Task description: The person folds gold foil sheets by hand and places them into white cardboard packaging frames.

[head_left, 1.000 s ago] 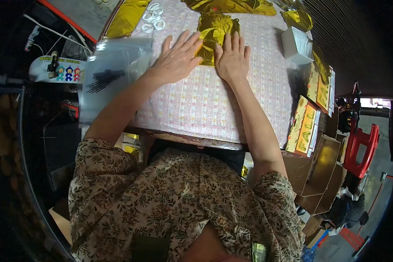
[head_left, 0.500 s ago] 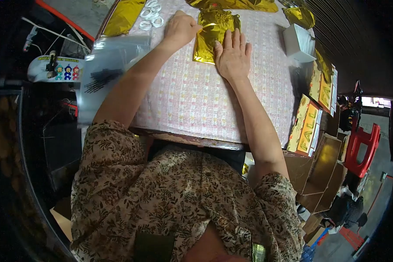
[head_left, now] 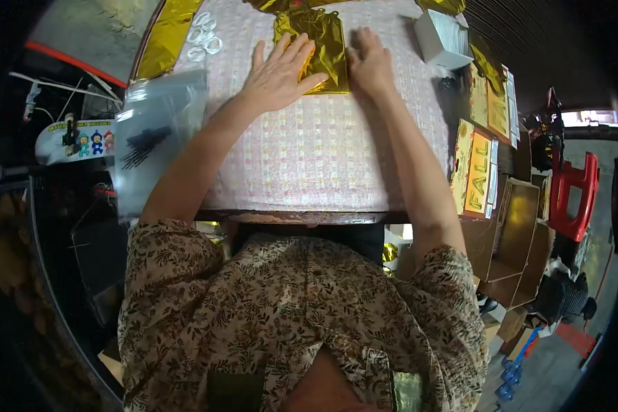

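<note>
A flat gold foil balloon (head_left: pixel 328 51) lies on the checked tablecloth in front of me, with small tabs along its far edge. My left hand (head_left: pixel 279 74) rests flat over its left side, fingers stretched out and thumb spread along the near part. Beside the right edge of the foil is my right hand (head_left: pixel 373 69), its fingers curled in and its thumb close to that edge. Whether anything is between those fingers is hidden. More gold foil (head_left: pixel 261 4) lies just beyond the balloon.
White ribbon rings (head_left: pixel 204 36) and gold foil sheets (head_left: pixel 168 38) lie at far left. Clear plastic bags (head_left: pixel 159 120) overhang the left edge. At right are a white box of cards (head_left: pixel 441 42), FALL packages (head_left: pixel 475 168), a cardboard box (head_left: pixel 515 233) and a red stool (head_left: pixel 574 196).
My left hand has gone from curled at the foil's left edge to flat on it. My right hand has slid off to the right edge and curled. The whole view has shifted slightly.
</note>
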Demonstrator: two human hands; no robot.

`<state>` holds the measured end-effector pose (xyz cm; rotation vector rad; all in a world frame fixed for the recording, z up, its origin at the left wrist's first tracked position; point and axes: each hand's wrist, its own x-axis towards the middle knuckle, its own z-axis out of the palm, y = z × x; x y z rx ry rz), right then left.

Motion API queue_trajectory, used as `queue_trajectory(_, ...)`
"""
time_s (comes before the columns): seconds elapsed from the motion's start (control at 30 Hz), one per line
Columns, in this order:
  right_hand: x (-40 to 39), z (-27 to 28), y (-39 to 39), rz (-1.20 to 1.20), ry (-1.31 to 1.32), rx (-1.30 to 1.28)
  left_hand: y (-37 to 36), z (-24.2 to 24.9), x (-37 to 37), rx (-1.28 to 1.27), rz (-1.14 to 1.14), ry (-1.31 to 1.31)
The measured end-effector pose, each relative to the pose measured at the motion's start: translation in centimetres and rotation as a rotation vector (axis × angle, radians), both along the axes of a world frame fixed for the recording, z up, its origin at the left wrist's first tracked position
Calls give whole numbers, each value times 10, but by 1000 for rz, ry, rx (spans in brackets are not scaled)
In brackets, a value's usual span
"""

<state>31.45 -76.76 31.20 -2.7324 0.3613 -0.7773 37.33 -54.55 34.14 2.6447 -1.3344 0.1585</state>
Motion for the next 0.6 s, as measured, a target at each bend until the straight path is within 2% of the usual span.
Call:
queue_trajectory(0.03, -1, 21, -13, 55, 54, 496, 0, 1, 1, 6, 5, -9)
queue_trajectory(0.13, 13, 37, -38, -42, -43, 471, 0, -3, 3, -25, -8, -6)
queue_trajectory(0.2, 22, 49, -40, 74, 118, 653, -1, 1, 2, -3, -11, 1)
queue_trajectory(0.23, 27, 49, -37, 68, 112, 656, -1, 3, 1, 16, -3, 13)
queue_trajectory(0.3, 42, 47, -29, -12, 255, 388, 1, 2, 2, 13, -18, 13)
queue_trajectory(0.33, 49, 45, -26, -57, 264, 350, 0, 1, 3, 6, -23, 17)
queue_trajectory(0.43, 59, 46, -20, -130, 335, 424, -1, 1, 3, 23, -15, 19)
queue_trajectory(0.6, 67, 30, -26, -144, 298, 409, -1, -2, 3, 2, -22, 4)
